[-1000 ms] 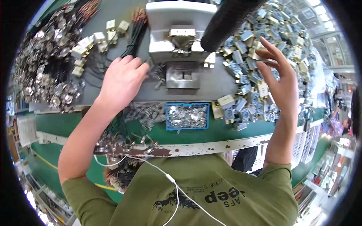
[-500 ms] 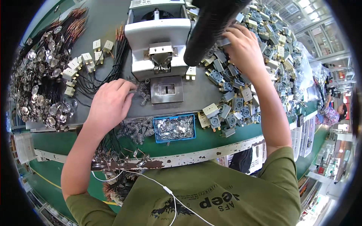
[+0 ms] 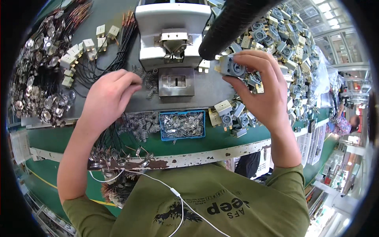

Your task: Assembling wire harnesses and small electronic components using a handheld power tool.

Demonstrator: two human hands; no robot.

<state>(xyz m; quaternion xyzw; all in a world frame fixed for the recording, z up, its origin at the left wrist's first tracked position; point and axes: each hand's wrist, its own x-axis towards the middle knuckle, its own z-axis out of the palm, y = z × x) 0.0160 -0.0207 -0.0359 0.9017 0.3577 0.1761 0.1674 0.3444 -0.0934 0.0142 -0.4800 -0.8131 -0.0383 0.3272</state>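
so the right hand (image 3: pixel 266 89) has 1 grey housing (image 3: pixel 228 66) pinched, long side roughly left-right, off to the right of the metal block (image 3: pixel 176 92), and the left hand (image 3: pixel 108 94) is across by the springs (image 3: pixel 151 83), fingertips close but can't tell if it's holding anything

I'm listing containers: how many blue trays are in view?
1: the blue tray in front of the steel block, right of the spring pile. Others could be hidden.
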